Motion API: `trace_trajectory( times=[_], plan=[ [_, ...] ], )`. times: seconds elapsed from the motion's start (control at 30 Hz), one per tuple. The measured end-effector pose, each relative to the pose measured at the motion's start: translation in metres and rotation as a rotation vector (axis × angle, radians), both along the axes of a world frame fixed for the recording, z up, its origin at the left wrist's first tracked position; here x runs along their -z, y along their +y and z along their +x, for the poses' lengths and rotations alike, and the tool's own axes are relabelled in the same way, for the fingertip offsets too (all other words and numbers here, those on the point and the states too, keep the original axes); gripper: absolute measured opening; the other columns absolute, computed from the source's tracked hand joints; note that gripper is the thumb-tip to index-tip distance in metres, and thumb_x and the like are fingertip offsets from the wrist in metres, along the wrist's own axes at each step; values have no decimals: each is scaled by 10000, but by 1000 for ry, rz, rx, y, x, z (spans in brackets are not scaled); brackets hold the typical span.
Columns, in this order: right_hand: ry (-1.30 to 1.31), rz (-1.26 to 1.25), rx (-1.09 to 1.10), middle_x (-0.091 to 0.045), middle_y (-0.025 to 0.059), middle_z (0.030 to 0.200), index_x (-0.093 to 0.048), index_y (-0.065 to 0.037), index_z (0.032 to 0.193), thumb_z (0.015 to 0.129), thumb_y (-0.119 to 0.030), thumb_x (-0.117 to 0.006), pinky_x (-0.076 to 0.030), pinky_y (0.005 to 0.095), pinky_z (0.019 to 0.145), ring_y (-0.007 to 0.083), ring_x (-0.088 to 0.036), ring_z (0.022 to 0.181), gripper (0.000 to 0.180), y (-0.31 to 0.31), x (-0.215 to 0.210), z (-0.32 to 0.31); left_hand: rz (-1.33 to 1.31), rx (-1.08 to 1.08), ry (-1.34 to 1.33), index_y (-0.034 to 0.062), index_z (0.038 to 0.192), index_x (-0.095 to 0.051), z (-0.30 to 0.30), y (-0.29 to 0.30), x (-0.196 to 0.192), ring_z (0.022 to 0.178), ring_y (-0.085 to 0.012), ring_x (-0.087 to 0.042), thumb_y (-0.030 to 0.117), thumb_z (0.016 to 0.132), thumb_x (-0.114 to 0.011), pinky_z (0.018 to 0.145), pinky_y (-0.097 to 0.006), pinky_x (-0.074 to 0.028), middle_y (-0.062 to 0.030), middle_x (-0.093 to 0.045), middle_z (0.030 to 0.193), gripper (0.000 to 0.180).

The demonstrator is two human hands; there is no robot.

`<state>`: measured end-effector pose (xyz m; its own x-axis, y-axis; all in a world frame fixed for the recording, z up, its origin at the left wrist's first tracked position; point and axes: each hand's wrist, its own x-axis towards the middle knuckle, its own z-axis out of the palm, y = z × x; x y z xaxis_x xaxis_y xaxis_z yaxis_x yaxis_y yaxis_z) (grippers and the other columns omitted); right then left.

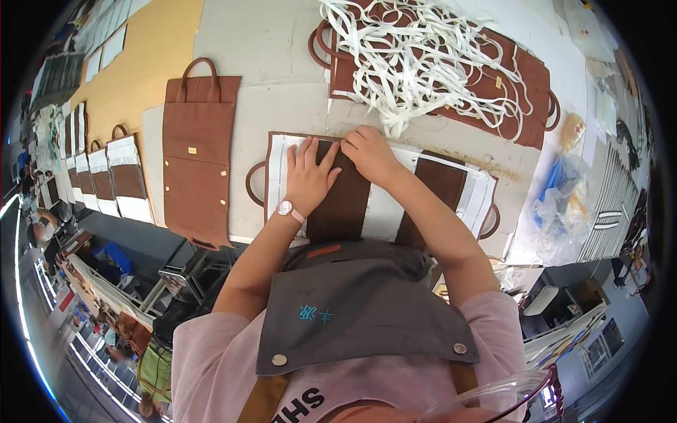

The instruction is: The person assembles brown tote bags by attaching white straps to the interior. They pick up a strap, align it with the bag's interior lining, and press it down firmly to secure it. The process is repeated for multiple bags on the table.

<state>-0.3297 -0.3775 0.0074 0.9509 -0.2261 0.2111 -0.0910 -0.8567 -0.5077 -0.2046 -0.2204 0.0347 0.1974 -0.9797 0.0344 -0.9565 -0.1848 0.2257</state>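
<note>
An opened-out brown bag body (342,211) lies in front of me, its inner side up, with dark brown and white sections and a rounded handle at each end. My left hand (308,169) rests flat on its left part, fingers spread near the far edge. Beside it, my right hand (368,156) has its fingers bent and pressed together at that same edge. Whatever is under those fingertips is hidden. A pale-strapped watch (285,208) sits on my left wrist.
Beyond my hands, a heap of tangled white tape (416,63) covers another brown bag piece (525,92). A brown bag (197,155) with a handle lies to the left, with several striped pieces (129,176) farther left. Clear plastic bags (564,211) lie at the right.
</note>
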Motion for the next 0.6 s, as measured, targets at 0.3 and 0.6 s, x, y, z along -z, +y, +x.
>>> trace_trajectory(
  times=[0.3, 0.6],
  plan=[
    [-128, 33, 326, -589, 104, 1030, -641, -27, 1046, 745, -44, -659, -469, 403, 881, 307, -561, 1007, 303, 14, -9, -27, 10, -38, 60, 42, 1333, -547, 2, 2, -5, 1313, -377, -412, 270, 878, -686, 1120, -588, -281, -210, -474, 1336, 527],
    [-86, -46, 273, -580, 97, 956, -635, -29, 958, 727, -77, -653, -477, 397, 833, 288, -564, 944, 236, 13, -5, -22, 0, 189, 186, 47, 1360, -524, -15, -3, 6, 1344, -287, -419, 200, 879, -652, 1159, -478, -286, -125, -503, 1385, 521]
  ],
)
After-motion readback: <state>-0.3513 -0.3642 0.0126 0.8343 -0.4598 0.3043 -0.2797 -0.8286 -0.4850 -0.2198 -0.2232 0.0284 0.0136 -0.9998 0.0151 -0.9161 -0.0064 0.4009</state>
